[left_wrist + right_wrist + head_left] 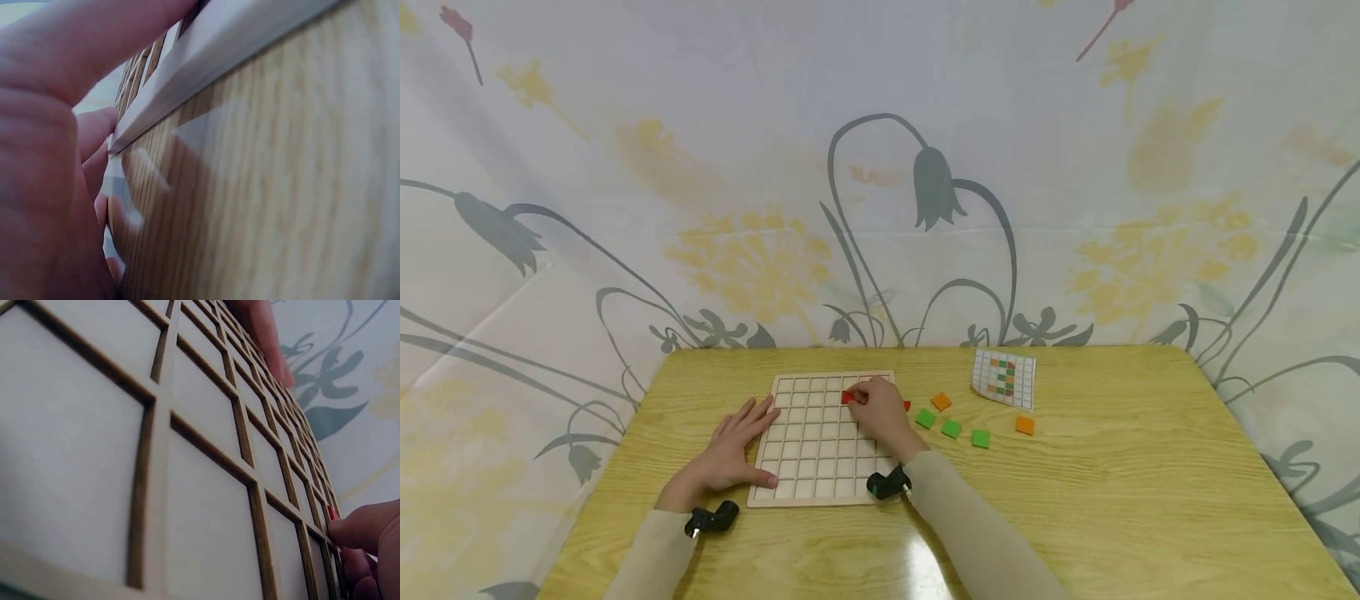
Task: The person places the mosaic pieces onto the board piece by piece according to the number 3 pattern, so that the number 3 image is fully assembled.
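Observation:
A wooden grid board [824, 469] of square cells lies flat on the table. My left hand [730, 450] rests along its left edge with fingers spread, the thumb near the lower left corner. My right hand [886, 417] is over the upper right part of the board. Its thumb and fingers pinch a red square tile [847, 397] at a cell in the upper rows. In the right wrist view a sliver of that red tile [331, 512] shows by the thumb. Another red tile [907, 406] lies right of the board, partly hidden by my right hand.
Right of the board lie green tiles [951, 429] and two orange tiles [1025, 426]. A paper card [1026, 388] with a coloured grid pattern lies near the table's back edge. Behind the wooden table [1112, 483] hangs a flower-patterned curtain [1037, 125].

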`<state>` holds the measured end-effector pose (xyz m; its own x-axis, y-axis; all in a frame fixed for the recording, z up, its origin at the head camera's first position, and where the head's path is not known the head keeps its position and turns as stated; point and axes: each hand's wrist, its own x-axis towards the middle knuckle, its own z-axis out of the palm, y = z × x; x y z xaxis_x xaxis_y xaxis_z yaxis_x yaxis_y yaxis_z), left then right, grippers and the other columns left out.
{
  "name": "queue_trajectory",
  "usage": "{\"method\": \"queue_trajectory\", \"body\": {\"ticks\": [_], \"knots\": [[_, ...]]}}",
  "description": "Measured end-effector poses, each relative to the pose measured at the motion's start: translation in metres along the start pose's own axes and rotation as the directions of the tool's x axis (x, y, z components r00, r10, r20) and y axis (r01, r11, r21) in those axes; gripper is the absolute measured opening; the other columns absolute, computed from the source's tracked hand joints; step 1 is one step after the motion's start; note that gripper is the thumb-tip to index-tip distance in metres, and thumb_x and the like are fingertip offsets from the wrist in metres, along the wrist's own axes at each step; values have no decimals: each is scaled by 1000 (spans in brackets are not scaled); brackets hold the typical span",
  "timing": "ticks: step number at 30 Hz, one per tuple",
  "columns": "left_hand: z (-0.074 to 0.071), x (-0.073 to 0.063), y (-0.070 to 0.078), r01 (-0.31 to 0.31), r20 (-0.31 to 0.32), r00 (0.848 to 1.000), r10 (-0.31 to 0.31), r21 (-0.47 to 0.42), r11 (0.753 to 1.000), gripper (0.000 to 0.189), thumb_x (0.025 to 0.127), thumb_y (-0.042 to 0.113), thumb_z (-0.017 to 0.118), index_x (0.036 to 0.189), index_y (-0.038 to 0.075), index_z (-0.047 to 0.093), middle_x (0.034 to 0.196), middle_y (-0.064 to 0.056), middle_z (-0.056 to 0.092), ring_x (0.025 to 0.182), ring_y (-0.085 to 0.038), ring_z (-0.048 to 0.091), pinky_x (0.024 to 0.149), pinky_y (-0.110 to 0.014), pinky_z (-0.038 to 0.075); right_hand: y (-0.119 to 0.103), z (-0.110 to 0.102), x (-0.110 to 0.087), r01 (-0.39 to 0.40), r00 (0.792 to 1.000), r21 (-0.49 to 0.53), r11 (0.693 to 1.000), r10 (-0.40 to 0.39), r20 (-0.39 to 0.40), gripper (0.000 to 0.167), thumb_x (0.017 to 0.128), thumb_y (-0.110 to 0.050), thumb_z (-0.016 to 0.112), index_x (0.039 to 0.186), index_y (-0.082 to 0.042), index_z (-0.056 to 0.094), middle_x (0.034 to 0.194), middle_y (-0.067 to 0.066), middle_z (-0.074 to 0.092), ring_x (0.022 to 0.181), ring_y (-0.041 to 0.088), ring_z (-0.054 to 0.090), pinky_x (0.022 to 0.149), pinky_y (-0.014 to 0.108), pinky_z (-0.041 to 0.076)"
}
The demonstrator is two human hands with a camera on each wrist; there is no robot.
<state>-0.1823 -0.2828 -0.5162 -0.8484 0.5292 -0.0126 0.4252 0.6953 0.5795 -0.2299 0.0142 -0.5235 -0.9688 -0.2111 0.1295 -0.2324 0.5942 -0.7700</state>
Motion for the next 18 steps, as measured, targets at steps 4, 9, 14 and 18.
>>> {"method": "queue_trajectory", "body": {"ticks": [4,9,14,18], "knots": [[1,0,-2,-6,-4,1000,6,10,1000,112,71,54,84,157,7,31,166,-14,12,149,-43,2,111,-69,-2,0,1,0,-1,1000,-10,1000,0,-14,16,93,-10,66,105,-7,77,80,-2,53,68,14,45,62,27,38],[3,0,0,-5,-1,1000,5,37,999,112,72,56,83,158,9,30,166,-14,11,149,-44,2,111,-69,0,2,0,-1,5,1000,-15,1000,-5,-27,16,93,-10,67,104,-7,77,81,-2,54,68,14,45,62,26,39],[3,1,3,5,1,1000,-5,77,997,113,71,60,81,158,10,30,166,-15,11,149,-44,2,110,-69,1,4,-2,-2,0,1000,-8,1000,0,-25,15,92,-11,67,103,-8,77,81,-2,54,68,14,47,62,26,41],[4,1,3,5,-5,1000,-4,87,996,113,71,61,81,158,10,31,165,-15,13,149,-45,2,110,-70,1,5,-5,-1,17,1000,4,1000,-17,-24,15,91,-10,68,102,-6,77,84,-1,58,73,15,51,66,28,45]]}}
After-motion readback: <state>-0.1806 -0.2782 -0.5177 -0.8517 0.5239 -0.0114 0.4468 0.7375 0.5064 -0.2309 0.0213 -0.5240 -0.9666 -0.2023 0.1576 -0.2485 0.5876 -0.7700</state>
